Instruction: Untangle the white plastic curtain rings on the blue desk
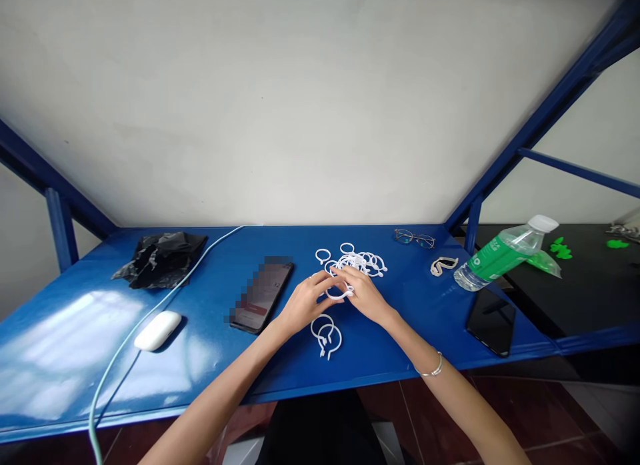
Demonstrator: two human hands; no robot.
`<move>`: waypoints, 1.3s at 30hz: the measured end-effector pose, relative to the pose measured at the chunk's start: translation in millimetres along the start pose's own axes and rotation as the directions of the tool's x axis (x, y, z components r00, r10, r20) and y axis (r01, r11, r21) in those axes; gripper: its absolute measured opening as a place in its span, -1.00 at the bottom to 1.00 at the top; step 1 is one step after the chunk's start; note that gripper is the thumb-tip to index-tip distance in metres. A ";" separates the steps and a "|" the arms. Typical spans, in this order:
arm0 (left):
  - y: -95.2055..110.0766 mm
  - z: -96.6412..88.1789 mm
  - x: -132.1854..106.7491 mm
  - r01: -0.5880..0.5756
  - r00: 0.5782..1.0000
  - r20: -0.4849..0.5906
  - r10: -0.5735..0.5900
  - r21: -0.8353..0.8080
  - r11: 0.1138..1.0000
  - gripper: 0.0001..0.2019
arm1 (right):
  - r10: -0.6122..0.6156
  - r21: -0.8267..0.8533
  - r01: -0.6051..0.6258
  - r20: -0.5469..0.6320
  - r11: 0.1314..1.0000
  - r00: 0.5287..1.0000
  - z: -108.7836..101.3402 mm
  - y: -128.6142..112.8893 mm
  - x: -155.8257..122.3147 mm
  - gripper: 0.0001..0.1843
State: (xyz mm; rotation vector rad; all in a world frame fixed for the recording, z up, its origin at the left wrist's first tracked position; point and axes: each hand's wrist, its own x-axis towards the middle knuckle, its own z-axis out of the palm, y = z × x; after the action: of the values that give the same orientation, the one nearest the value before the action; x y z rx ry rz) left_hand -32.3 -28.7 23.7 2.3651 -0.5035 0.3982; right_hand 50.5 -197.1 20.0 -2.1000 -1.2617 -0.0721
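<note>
Across the whole width, a blue tabletop [75, 331] against a pale wall. Toward the far left corner, a crumpled black plastic bag [160, 257]. Off the right edge, tipped on its side with the cap pointing right and away, a water bottle [505, 251] with a green label. Near the middle, a dark phone [263, 297] lying with its long axis running from the near edge toward the far edge, just left of the hands; at the near right corner, a second phone [493, 321], screen dark. From the far edge sweeping down past the near left edge, a pale cable [150, 311], and beside it a white earbud case [157, 330]. Along the far edge to the right, glasses [414, 237] and a small beige clip-like piece [443, 265]. At the centre, left hand [305, 303] and right hand [364, 295] meeting fingertip to fingertip, both partly curled and pinching one white plastic ring [339, 293] between them, the ring seemingly lying flat, though too small to be sure. Just beyond the fingers, touching distance away, a loose pile of white rings [360, 259]; just short of the hands, toward the near edge, two linked rings [326, 335] lying apart from the pile, slightly nearer the left hand.
</note>
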 end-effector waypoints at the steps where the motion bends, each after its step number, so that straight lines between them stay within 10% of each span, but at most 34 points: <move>1: -0.3 -1.3 0.2 0.008 1.000 -0.014 -0.008 0.012 1.000 -0.71 | -0.005 0.004 0.005 0.001 1.000 1.000 0.5 0.3 0.0 -0.48; 22: -11.7 -1.7 0.9 0.078 0.968 -0.245 -0.052 0.100 0.992 -0.78 | 0.048 0.262 -0.004 -0.162 0.965 0.986 -9.1 -13.3 0.5 -0.57; 35: -4.9 -4.2 1.0 0.138 0.974 -0.174 -0.146 -0.058 0.989 -0.48 | 0.110 0.337 -0.029 -0.225 0.941 0.968 -12.7 -17.1 -0.1 -0.79; 39: -2.5 -5.2 1.8 0.094 0.987 -0.125 -0.099 -0.043 0.995 -0.65 | 0.108 0.334 -0.031 -0.215 0.942 0.971 -11.6 -17.9 -1.9 -0.78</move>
State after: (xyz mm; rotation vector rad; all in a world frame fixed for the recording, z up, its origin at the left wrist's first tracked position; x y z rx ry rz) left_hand -30.3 -24.0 26.9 2.3006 -0.3327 0.4871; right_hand 38.5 -199.8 37.5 -1.7879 -0.9832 -0.0664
